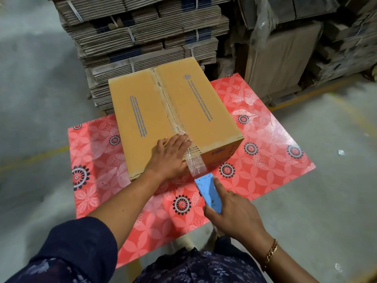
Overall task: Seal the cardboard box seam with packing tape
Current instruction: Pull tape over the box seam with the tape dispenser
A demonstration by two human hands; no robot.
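Observation:
A closed brown cardboard box with blue print stands on a red flowered table. Clear packing tape runs along its centre seam and over the near edge. My left hand lies flat on the box's near edge, fingers spread, pressing beside the tape. A strip of tape stretches from the box's front face down to a blue tape dispenser. My right hand grips that dispenser just below and in front of the box.
Strapped bundles of flattened cardboard are stacked high right behind the table. More cartons and plastic wrap stand at the back right. Grey concrete floor with yellow lines surrounds the table.

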